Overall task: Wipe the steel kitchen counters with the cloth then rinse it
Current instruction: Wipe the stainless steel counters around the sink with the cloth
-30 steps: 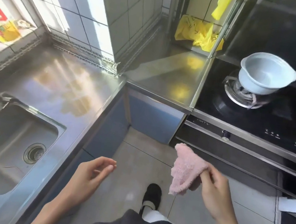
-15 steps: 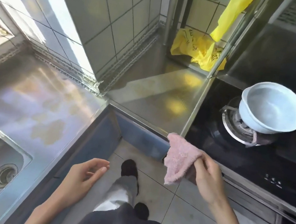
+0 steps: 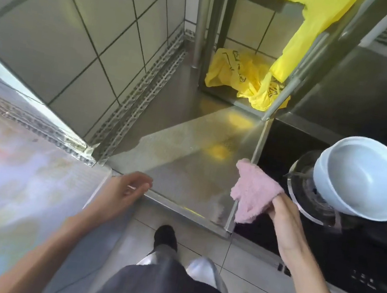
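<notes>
Steel counters (image 3: 183, 170) meet at an inner corner. The left hand (image 3: 119, 193) hovers empty over the near edge, fingers loosely curled. At the counter's right edge the right hand (image 3: 285, 219) pinches the pink cloth (image 3: 252, 191), beside a pale pot (image 3: 364, 178) on the black stove (image 3: 348, 252).

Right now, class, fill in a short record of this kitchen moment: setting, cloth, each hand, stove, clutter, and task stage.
setting: steel counter in a tiled corner, beside a black stove
cloth: pink cloth, bunched, over the counter's right edge
right hand: pinching the pink cloth
left hand: empty, open, near the counter's front edge
stove: pale blue pot on a burner
clutter: yellow bags at the back
task stage: wiping apparently about to begin
</notes>
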